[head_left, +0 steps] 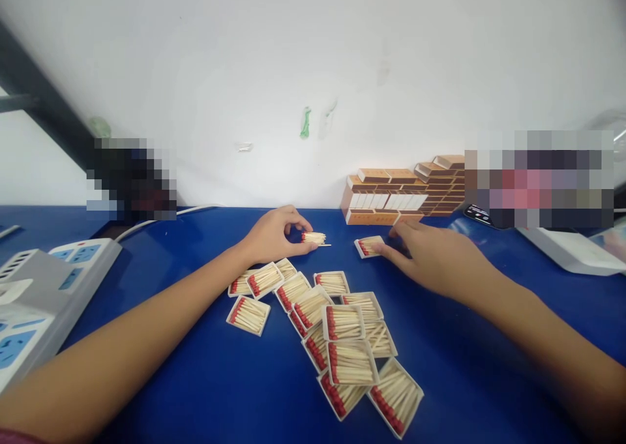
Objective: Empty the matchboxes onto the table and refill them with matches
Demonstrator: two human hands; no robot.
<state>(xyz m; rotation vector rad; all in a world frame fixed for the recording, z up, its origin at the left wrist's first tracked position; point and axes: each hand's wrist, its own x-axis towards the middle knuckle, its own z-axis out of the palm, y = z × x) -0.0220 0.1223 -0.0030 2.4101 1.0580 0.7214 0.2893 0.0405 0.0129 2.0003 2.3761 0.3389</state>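
Observation:
My left hand pinches a small bunch of red-tipped matches between thumb and fingers, low over the blue table. One match pokes out below the rest. To the right, my right hand has its thumb and fingers closed on the right end of a matchbox tray with matches in it. Nearer to me lies a loose heap of several open matchbox trays, filled with red-headed matches and partly overlapping. A single filled tray sits at the heap's left side.
Matchboxes are stacked against the white wall, behind my right hand. A grey and white power strip stands on the left, its cable running back. A phone and a white device lie at right.

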